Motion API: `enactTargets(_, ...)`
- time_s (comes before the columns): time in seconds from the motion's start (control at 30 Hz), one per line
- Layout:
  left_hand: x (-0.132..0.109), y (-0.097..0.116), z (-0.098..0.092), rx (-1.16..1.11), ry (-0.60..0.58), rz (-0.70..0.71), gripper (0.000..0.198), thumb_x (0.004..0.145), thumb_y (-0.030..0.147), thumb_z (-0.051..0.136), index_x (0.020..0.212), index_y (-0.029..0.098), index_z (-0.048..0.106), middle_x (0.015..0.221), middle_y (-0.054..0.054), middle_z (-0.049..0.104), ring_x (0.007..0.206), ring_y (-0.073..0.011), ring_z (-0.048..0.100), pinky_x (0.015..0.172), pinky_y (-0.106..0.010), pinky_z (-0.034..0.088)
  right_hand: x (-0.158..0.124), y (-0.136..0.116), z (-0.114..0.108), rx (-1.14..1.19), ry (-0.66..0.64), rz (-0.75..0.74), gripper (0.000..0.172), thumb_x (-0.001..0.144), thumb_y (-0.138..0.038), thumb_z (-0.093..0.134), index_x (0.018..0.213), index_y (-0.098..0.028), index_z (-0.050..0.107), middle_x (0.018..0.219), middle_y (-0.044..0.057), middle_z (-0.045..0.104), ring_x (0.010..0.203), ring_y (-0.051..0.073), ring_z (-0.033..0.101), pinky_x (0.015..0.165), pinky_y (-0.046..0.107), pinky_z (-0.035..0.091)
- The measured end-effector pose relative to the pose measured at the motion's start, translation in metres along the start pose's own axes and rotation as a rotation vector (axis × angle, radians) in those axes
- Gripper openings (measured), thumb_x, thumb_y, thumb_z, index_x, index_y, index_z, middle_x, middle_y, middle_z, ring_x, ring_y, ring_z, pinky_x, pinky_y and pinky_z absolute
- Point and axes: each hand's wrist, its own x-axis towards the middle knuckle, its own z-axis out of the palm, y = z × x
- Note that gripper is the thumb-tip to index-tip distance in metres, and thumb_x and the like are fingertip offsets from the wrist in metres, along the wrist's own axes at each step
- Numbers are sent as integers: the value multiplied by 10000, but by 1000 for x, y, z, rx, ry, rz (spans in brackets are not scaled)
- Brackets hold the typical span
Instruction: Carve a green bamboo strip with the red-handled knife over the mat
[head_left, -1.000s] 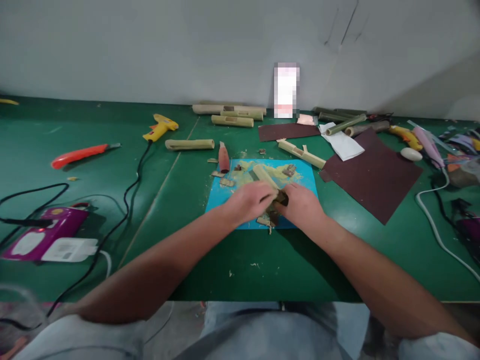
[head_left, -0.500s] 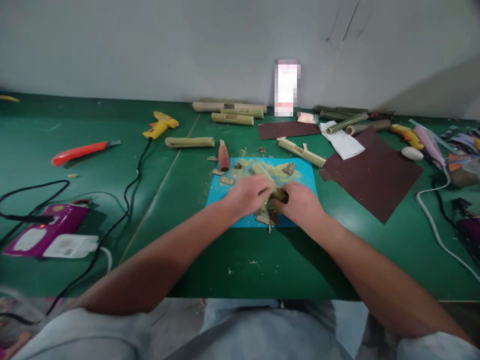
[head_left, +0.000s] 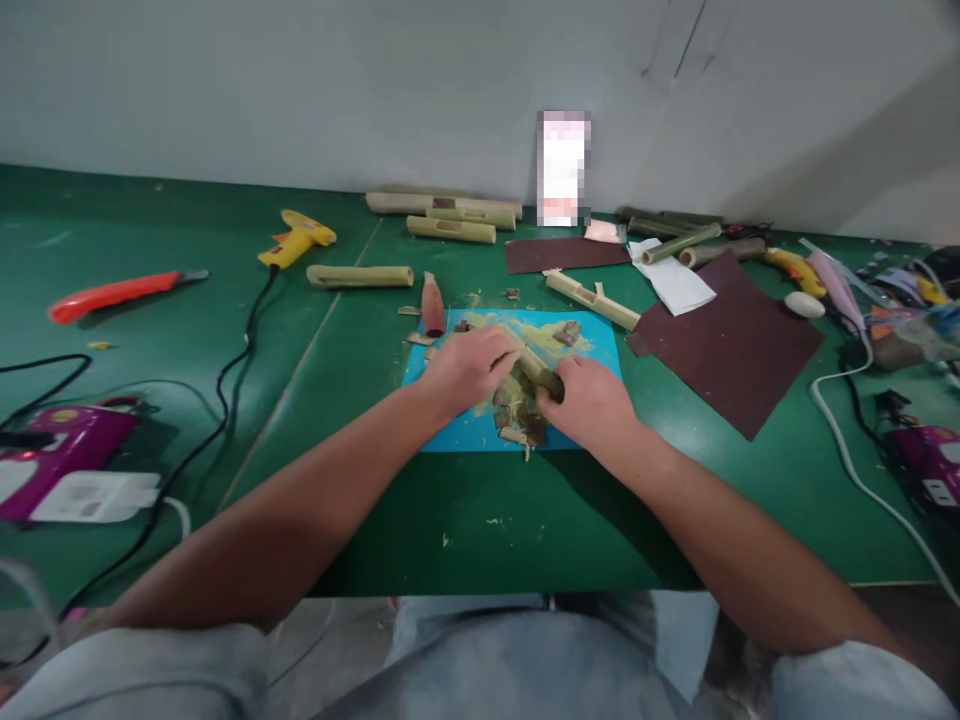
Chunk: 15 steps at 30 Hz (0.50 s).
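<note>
Grey wall (head_left: 300, 90) behind; green bench (head_left: 420, 520) runs up to it along the far edge. At the near left, toward the bench's front edge, a purple power strip (head_left: 67, 445); farther back, a red-handled knife (head_left: 116, 296) and a yellow glue gun (head_left: 300, 237). Next, at the far left corner of a blue sheet (head_left: 450, 435), a short red tapered piece (head_left: 433, 308).

Left grip (head_left: 469, 365) over the sheet's left half: fingers curled in, tips at or just beside the tube's left flank. A dark sliver shows among them; cannot tell whether it is a gap or something held. Judgement: short, light strokes along the length should suit better than strokes across it.

Bamboo tube (head_left: 532, 364) lies a little right of the sheet's middle, over dust and chips (head_left: 514, 418). Long axis diagonal: one end toward the sheet's far edge and leftward, the dark hollow end toward the bench's near edge and rightward.

Right grip (head_left: 595, 400), toward the sheet's right edge, is closed round that hollow end, thumb on the near side. Best, I judge, to keep this end firm, roll the tube little by little, and hold the fingers clear of the rim.
</note>
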Motion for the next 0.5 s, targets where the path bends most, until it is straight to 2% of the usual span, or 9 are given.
enactTargets(0.17,2,-18,-3,-3,94,-102,284,1013,287,495,1011,168,753,889,-82,738,868,-211,690,823,-354,568,0,0,-2,6,14,27,228,936,-350,528,920,-176,675,1011,106,697,880,220,631,671,331,395)
enactTargets(0.33,3,-23,2,-27,123,-131,298,1013,296,511,1119,163,756,1074,-109,777,1010,-237,716,938,-398,576,2,3,0,80,34,-1,257,936,-321,550,1100,-156,659,1097,124,681,896,224,623,680,329,415)
enactTargets(0.5,5,-21,6,-23,119,-153,298,1017,309,520,1089,161,768,1011,-107,778,963,-236,717,913,-396,579,5,8,3,94,38,-47,203,929,-342,601,970,-160,682,1017,117,673,870,217,604,701,329,420)
